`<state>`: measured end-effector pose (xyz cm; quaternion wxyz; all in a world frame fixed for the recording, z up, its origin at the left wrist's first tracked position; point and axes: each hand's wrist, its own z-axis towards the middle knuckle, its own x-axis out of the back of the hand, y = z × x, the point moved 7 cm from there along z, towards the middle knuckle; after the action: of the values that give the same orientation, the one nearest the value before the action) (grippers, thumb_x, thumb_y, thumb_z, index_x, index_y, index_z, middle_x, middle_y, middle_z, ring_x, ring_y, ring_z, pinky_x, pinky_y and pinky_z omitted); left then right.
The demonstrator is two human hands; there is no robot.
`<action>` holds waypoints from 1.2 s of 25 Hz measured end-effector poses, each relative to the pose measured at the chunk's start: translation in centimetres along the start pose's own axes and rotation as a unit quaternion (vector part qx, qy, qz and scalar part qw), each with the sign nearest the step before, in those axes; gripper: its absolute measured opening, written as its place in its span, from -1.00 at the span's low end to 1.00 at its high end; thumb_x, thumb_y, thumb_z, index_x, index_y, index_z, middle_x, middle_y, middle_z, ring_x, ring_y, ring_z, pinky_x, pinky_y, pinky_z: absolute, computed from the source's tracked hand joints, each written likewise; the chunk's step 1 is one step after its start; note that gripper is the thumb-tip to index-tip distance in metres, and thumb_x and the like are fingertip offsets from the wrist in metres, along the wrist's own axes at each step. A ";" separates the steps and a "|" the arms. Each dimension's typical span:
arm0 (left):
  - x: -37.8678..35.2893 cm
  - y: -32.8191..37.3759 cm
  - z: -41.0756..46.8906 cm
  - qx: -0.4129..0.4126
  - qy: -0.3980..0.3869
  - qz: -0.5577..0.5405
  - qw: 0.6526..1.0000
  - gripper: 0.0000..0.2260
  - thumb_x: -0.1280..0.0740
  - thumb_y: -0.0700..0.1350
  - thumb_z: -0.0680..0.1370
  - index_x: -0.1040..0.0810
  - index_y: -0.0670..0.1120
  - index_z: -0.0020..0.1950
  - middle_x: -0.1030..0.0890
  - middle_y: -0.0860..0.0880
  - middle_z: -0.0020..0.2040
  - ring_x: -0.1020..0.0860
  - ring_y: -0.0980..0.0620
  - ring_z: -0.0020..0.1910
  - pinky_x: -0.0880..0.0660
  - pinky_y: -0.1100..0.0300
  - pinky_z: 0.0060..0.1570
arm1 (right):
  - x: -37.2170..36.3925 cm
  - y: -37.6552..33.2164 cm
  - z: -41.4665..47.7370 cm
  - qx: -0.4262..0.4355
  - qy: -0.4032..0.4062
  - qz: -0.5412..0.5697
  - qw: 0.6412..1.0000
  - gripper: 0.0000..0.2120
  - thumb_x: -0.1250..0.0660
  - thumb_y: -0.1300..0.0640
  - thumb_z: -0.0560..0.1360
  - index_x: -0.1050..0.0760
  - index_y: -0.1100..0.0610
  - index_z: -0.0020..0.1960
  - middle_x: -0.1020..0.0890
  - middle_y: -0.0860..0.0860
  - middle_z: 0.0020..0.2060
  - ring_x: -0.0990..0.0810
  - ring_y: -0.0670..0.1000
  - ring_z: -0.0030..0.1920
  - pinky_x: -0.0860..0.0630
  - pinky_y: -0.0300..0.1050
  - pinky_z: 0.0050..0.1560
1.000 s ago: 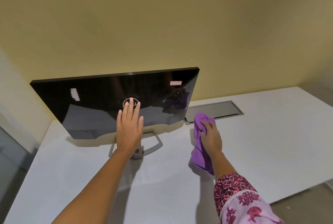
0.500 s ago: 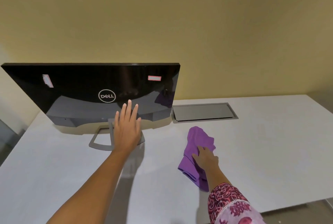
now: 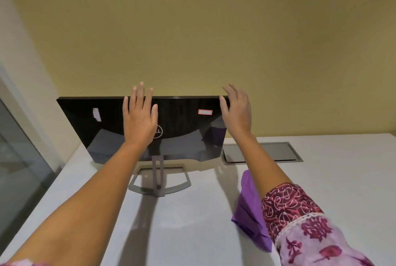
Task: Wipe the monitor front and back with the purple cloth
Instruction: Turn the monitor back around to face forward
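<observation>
The black monitor (image 3: 184,124) stands on its grey stand (image 3: 159,182) on the white desk, glossy back with the logo facing me. My left hand (image 3: 140,116) is raised flat in front of the panel's upper middle, fingers spread, covering part of the logo. My right hand (image 3: 236,109) is open at the monitor's top right corner, thumb at the edge; whether it touches is unclear. The purple cloth (image 3: 249,212) lies crumpled on the desk, partly hidden under my right forearm. Neither hand holds it.
A grey cable hatch (image 3: 282,151) is set into the white desk (image 3: 332,180) right of the monitor. A yellow wall rises close behind. Two stickers sit on the monitor's back. A glass partition (image 3: 19,158) stands at the left.
My right hand has let go of the cloth, left it on the desk and risen to the monitor's top right corner. My left hand has moved up from the base to the panel's upper middle.
</observation>
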<state>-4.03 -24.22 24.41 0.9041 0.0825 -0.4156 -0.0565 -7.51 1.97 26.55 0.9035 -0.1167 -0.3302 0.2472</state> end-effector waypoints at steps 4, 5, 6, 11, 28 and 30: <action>1.0 -3.0 3.2 0.018 -0.043 -0.006 0.999 -0.61 -0.01 -0.04 0.66 -0.28 -0.11 0.46 -0.17 -0.12 0.52 -0.07 -0.06 0.51 0.03 -0.03 0.46 | -3.7 -3.0 1.4 0.047 -0.158 -0.048 0.985 -0.66 -0.13 0.05 0.62 -0.44 0.11 0.34 -0.43 0.04 0.35 -0.35 0.08 0.34 -0.21 -0.09 0.31; 1.0 -3.6 3.5 0.024 -0.056 -0.008 0.998 -0.62 0.00 -0.05 0.66 -0.32 -0.12 0.43 -0.23 -0.13 0.49 -0.11 -0.07 0.50 0.01 -0.03 0.45 | -4.4 -3.2 1.3 0.052 -0.181 -0.063 0.980 -0.65 -0.10 0.03 0.63 -0.43 0.11 0.35 -0.45 0.03 0.34 -0.36 0.07 0.33 -0.21 -0.10 0.29; 0.9 -4.2 3.8 0.028 -0.071 -0.012 0.997 -0.62 0.01 -0.05 0.66 -0.38 -0.14 0.39 -0.29 -0.15 0.46 -0.18 -0.08 0.47 -0.01 -0.04 0.44 | -4.8 -3.5 1.2 0.059 -0.194 -0.077 0.976 -0.65 -0.07 0.03 0.64 -0.43 0.10 0.35 -0.47 0.03 0.31 -0.38 0.07 0.31 -0.23 -0.09 0.27; 1.5 -5.9 3.7 0.010 -0.066 -0.038 0.997 -0.64 0.00 -0.09 0.66 -0.56 -0.19 0.05 -0.60 -0.17 0.04 -0.50 -0.16 0.10 -0.26 -0.05 0.26 | -5.2 -3.9 1.2 0.038 -0.167 -0.066 0.983 -0.69 -0.11 0.06 0.63 -0.52 0.07 0.27 -0.60 0.04 0.16 -0.49 0.11 0.17 -0.32 -0.04 0.16; 4.0 -4.5 3.7 -0.043 -0.131 0.095 0.986 -0.65 -0.09 0.00 0.64 -0.63 -0.09 0.10 -0.65 -0.12 -0.14 -0.57 -0.11 -0.10 -0.43 0.10 -0.07 | -8.1 -3.5 4.0 -0.128 -0.143 0.002 0.981 -0.76 -0.25 0.23 0.57 -0.59 0.15 0.18 -0.50 0.06 0.25 -0.55 0.08 0.12 -0.33 -0.58 -0.23; 4.6 -3.7 3.8 -0.059 -0.170 0.125 0.976 -0.63 -0.09 0.02 0.63 -0.65 -0.10 0.00 -0.61 -0.10 -0.24 -0.54 -0.10 -0.23 -0.43 0.14 -0.24 | -9.3 -3.7 4.7 -0.119 -0.163 -0.024 0.979 -0.71 -0.25 0.35 0.50 -0.61 0.15 0.14 -0.53 0.07 0.21 -0.56 0.14 0.10 -0.44 -0.20 0.04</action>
<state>-4.04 -29.04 29.50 0.8233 -0.0348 -0.5662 0.0192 -15.33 -5.83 26.49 0.8226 -0.1738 -0.5029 0.2003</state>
